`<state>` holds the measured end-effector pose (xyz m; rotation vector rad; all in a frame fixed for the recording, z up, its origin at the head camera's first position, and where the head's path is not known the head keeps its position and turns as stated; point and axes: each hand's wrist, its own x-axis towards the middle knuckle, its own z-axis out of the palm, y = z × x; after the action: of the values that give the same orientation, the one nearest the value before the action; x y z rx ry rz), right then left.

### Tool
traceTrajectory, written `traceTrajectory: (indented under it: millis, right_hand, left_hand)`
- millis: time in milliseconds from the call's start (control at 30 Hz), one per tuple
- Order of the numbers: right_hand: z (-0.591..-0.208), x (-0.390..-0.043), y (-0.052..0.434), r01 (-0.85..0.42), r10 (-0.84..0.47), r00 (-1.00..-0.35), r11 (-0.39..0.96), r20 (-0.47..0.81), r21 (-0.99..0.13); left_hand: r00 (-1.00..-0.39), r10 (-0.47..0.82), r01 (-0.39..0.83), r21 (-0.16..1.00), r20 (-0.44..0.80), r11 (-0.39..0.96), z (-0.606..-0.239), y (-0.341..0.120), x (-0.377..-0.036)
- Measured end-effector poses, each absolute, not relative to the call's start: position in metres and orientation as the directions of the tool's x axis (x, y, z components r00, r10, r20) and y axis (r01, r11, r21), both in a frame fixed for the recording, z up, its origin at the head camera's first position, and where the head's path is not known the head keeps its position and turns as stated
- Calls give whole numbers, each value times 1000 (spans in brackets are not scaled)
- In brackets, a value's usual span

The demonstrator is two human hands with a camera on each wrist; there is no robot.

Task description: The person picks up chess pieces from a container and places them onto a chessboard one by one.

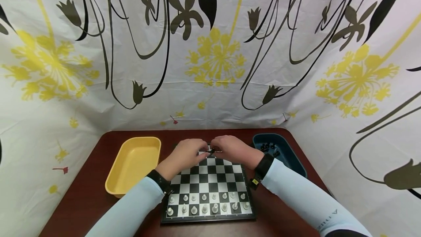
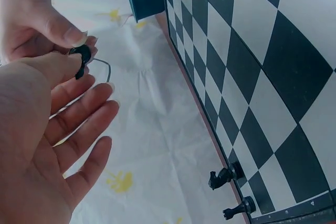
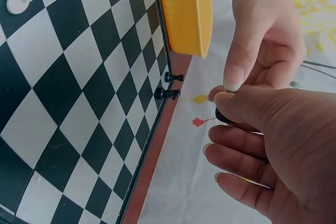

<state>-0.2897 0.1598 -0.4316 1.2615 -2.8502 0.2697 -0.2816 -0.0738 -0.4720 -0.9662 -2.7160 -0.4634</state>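
Note:
Both hands meet above the far edge of the chessboard. Between them is a small black chess piece. My left hand pinches it with its thumb, and its other fingers are stretched out. My right hand pinches the same piece between thumb and forefinger. Two black pieces stand on the board's far row. White pieces fill the two near rows.
An empty yellow tray lies left of the board. A dark blue tray with several black pieces lies to the right. All rest on a brown table backed by a flowered curtain.

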Motion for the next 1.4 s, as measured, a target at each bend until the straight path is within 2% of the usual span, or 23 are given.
traceTrajectory:
  millis: [233,400,633,800,1133,1400]
  right_hand:
    - [-437,-289,160,-721,-716,-690,669,106,-181]
    - [-439,-288,161,-720,-711,-691,666,126,-195]
    - [-440,-288,171,-659,-648,-750,714,133,-236]
    - [-443,-289,182,-626,-617,-777,737,126,-255]
    - [-452,-289,202,-583,-573,-810,771,123,-256]
    - [-454,-288,207,-550,-540,-834,795,116,-254]
  left_hand:
    - [-762,569,638,208,310,741,-474,-70,-282]
    - [-781,550,620,259,295,741,-473,-70,-284]
    - [-804,541,593,276,246,756,-470,-76,-297]
    - [-829,526,559,231,192,797,-470,-84,-312]
    - [-828,545,557,76,129,827,-467,-91,-350]
    - [-840,523,535,59,142,843,-460,-92,-364]
